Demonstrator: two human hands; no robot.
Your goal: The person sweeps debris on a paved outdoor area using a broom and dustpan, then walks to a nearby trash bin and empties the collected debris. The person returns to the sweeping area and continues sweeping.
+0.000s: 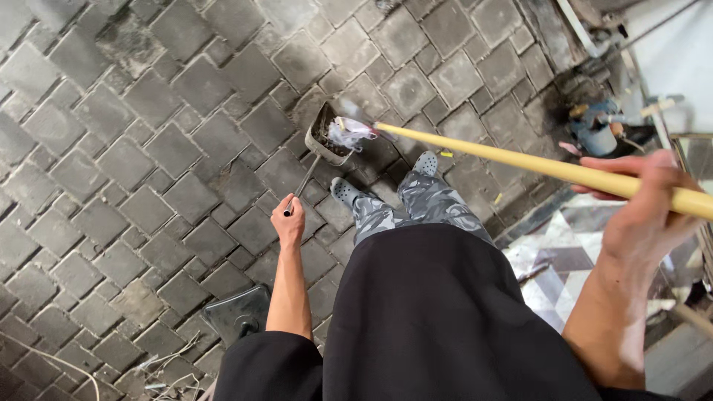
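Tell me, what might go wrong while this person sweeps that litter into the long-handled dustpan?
The dustpan looks tilted, held only by the left hand at the end of its thin handle, so the pale litter at its lip could spill back onto the paving. The right hand grips the long yellow broomstick loosely, so it may slip. The feet stand close to the pan and could kick it.

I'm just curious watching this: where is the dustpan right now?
In the head view the dustpan sits on the grey paving just ahead of the person's feet, held by its long handle in the left hand, with the broom's tip at its mouth.
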